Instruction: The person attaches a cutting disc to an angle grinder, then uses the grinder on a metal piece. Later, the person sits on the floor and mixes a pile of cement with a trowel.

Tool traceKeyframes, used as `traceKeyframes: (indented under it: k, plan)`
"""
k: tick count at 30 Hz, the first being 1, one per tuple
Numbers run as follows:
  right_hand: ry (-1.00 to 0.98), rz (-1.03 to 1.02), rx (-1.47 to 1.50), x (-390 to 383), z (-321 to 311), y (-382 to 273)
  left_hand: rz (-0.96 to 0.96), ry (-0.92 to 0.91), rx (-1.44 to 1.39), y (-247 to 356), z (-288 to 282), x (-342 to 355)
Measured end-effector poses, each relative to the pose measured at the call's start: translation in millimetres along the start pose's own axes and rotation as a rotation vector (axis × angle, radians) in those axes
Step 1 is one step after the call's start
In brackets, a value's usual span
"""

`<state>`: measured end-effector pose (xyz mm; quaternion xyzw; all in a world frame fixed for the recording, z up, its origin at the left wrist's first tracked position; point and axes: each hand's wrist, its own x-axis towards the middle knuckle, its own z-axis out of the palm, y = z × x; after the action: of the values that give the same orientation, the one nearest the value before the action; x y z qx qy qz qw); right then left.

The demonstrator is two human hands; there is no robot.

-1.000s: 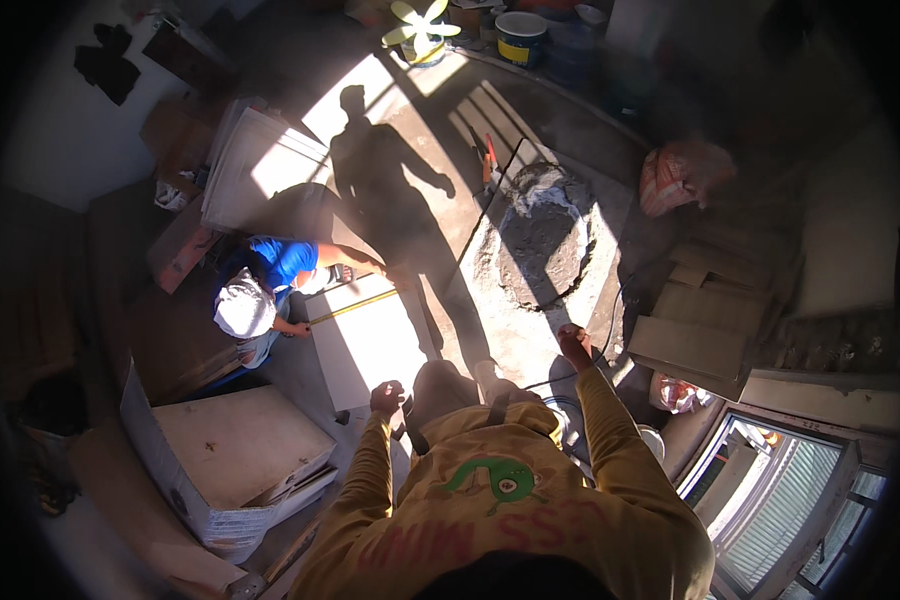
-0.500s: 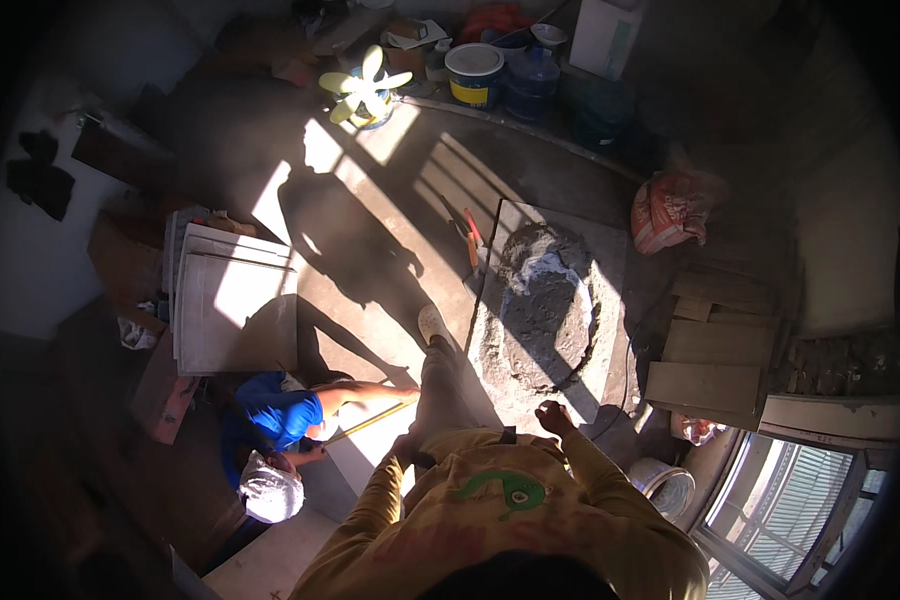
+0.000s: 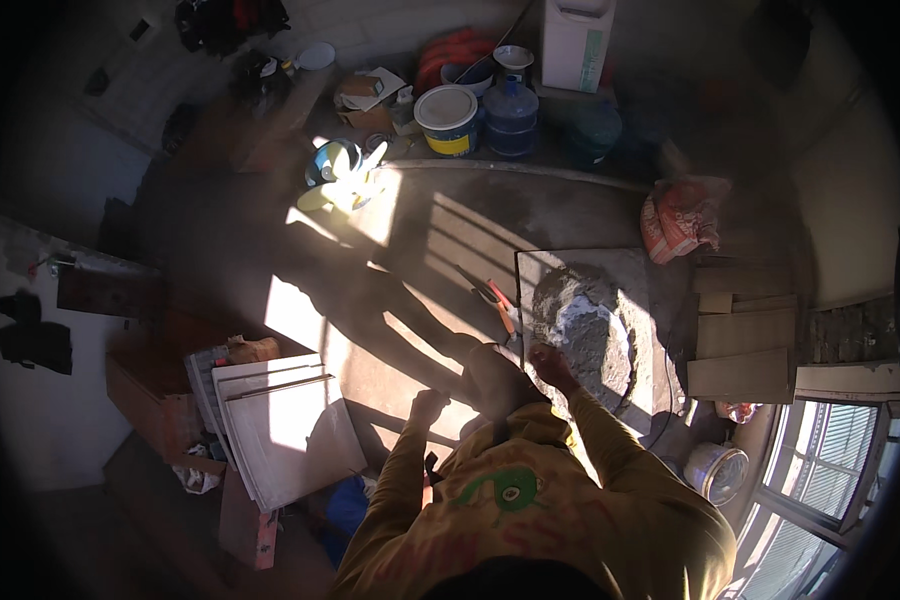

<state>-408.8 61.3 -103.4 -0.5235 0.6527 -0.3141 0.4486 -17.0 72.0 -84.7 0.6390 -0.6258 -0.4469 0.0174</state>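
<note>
- Left hand over the floor; we cannot tell its opening or contents.
- Right hand by the grey mortar mound, its grip likewise unclear to us.
- The mound lies on a pale board.

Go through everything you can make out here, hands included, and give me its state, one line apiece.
Left hand, nothing seen in it; fingers unclear
Right hand, nothing seen in it; fingers unclear
Grey mix, spread in a rough patch on the board
Red-handled tool, lying on the floor
White panels, stacked
White-lidded bucket, upright, closed
Blue jug, upright
Reddish sack, slumped
Cardboard sheets, overlapping
</note>
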Motion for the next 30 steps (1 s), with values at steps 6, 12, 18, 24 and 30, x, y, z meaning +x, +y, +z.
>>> traceKeyframes:
  k: [6,12,18,24,30]
  plan:
    - [-0.067,0.578,-0.501,26,13,70,0.226,-0.164,0.033,48,-53,110]
    - [0.017,0.871,-0.378,84,10,119,0.150,-0.304,0.184,79,-149,225]
    - [0.447,0.293,-0.223,254,-16,21,0.417,-0.484,0.506,166,-212,411]
    - [0.759,0.537,0.298,313,-102,-115,0.991,-0.664,0.794,346,-185,570]
    - [1.347,1.427,0.530,263,-43,-65,0.955,-1.073,0.966,484,-120,698]
